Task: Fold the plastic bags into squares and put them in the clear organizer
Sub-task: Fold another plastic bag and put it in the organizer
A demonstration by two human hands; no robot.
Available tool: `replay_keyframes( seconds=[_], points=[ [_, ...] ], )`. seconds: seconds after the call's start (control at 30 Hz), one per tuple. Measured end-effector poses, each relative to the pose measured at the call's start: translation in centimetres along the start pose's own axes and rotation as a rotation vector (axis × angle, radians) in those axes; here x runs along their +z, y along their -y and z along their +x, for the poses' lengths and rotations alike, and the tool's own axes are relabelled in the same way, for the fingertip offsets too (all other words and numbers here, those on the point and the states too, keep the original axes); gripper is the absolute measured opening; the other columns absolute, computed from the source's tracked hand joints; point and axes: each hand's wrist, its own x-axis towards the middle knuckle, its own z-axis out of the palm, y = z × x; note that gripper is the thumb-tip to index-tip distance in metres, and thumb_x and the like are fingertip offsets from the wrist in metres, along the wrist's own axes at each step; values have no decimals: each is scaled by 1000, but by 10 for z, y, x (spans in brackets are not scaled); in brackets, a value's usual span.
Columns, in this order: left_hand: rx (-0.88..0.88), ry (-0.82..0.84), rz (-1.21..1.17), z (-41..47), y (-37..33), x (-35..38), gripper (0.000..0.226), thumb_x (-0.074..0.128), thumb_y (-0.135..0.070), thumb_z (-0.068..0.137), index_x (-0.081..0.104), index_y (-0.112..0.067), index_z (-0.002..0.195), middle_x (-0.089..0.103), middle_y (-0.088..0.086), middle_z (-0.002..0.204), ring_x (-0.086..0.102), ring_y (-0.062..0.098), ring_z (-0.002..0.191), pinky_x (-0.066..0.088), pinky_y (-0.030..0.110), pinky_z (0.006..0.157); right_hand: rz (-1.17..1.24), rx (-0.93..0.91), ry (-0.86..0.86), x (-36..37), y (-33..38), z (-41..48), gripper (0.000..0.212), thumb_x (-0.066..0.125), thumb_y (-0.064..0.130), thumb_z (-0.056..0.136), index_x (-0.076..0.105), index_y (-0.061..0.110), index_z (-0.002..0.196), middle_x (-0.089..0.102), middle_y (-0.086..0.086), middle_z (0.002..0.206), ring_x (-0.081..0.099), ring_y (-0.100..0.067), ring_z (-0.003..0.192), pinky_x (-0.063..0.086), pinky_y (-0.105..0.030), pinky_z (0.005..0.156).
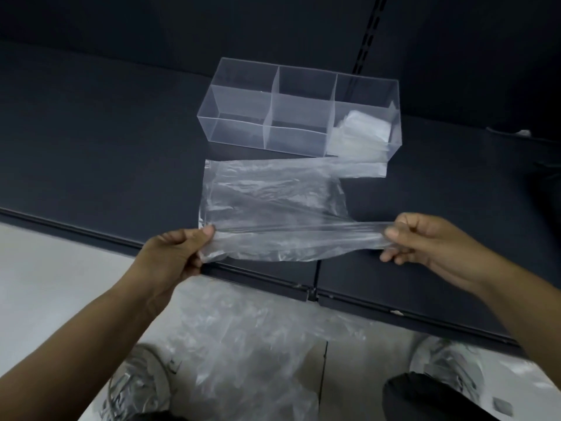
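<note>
Left hand (179, 250) pinches left end of clear plastic bag (267, 202); right hand (422, 241) pinches right end, near edge pulled taut between them; rest of bag lies flat on dark shelf (106, 141), just before clear organizer (299, 110); folded bags (361, 132) in organizer's right compartment; loose bag pile (243, 335) on floor below.

Shelf (106, 147): finished in plain dark slate blue, edged at the front in black.
Back panel (182, 22): coloured the same dark blue, crossed by a black slotted rail (367, 34).
Organizer (233, 132): colourless and see-through, its edges traced as pale lines.
Plastic bag (267, 196): clear, streaked with whitish creases.
Folded bags (361, 129): milky white.
Floor (54, 284): pale grey, unpatterned.
Heap of bags (243, 335): clear, flecked with white glints.
Shoes (446, 363): grey and white, blurred.
</note>
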Motion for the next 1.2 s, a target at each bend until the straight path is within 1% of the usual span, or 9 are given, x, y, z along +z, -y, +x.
replay_keyframes(
  seconds=[0.17,0.3,0.53,0.63,0.7,0.8,0.93,1.07,1.2],
  points=[
    [12,10,-98,4,-2,-1,28,69,-36,72,70,-9,81,74,5,79,69,16,73,55,19,56,-82,-19,-46,-20,-6,-1,28,71,13,68,57,10,91,62,-8,63,47,-9,46,39,-14,46],
    [-55,0,-104,6,0,-8,33,62,-36,87,64,-5,97,75,10,81,73,20,71,55,20,52,-122,-26,-102,-36,-14,-3,39,71,19,69,61,10,106,63,-7,64,48,-8,49,40,-14,48],
    [-85,142,-39,-2,8,-25,45,66,-40,76,67,-5,106,74,13,98,72,23,89,57,22,61,-263,-51,-81,-21,-22,10,32,51,20,98,55,38,123,65,1,71,53,-10,52,40,-19,43],
    [-104,100,-56,-4,12,-29,35,67,-31,71,71,-4,93,75,14,90,73,17,74,55,19,56,-527,-188,-15,-12,-10,21,34,69,20,86,64,38,115,52,9,78,45,-1,57,40,-12,58],
    [-119,73,-74,-4,12,-30,31,67,-29,70,71,-4,89,75,14,84,72,14,66,54,19,53,-642,-232,24,-4,-5,27,17,74,24,81,71,37,92,52,5,88,47,0,66,40,-12,70],
    [-135,47,-106,-3,11,-30,26,67,-26,70,71,-7,87,74,11,79,71,12,62,54,19,51,-366,-186,41,2,0,23,12,73,34,77,67,25,71,56,4,83,51,-5,74,41,-18,74],
    [-166,16,-138,-2,9,-30,15,66,-21,78,70,-11,87,74,6,72,70,9,58,53,18,49,200,-14,175,-3,3,18,44,76,52,68,69,12,84,64,-2,83,61,-9,78,52,-20,69],
    [-197,2,-139,-3,7,-32,11,65,-21,82,69,-12,86,73,3,69,69,7,56,53,17,48,301,123,252,-11,4,17,45,43,56,89,57,18,69,60,-8,77,58,-16,70,51,-23,61],
    [-225,-6,-128,-4,6,-35,17,69,-24,75,69,-12,86,73,1,68,68,6,55,52,16,47,287,169,290,-24,1,11,31,45,39,92,58,16,75,56,-5,72,52,-12,60,48,-22,56]
  ],
)
